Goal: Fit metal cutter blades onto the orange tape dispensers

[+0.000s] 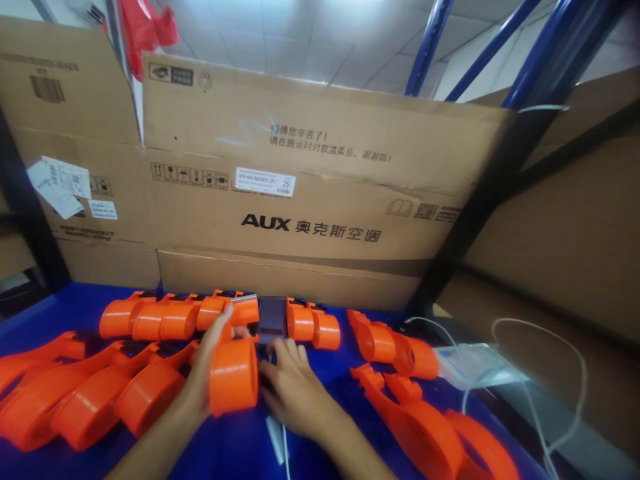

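Observation:
An orange plastic tape dispenser (233,377) with a round drum is upright in my left hand (213,353), whose thumb lies along its upper part. A pale toothed edge shows at the top of the piece. My right hand (295,390) is beside the drum, fingers curled inward near the dispenser's arm; what they pinch is hidden. Just behind both hands stands a dark rectangular block (273,319). Under my right hand a pale strip (275,440) and a white cord lie on the blue surface (220,453).
Rows of similar orange dispensers (150,400) line the left side; several others (420,427) lie at right. A clear plastic bag (480,365) and a looped white cable (583,373) are at far right. Cardboard panels (300,260) close off the back, beside a dark rack post (480,193).

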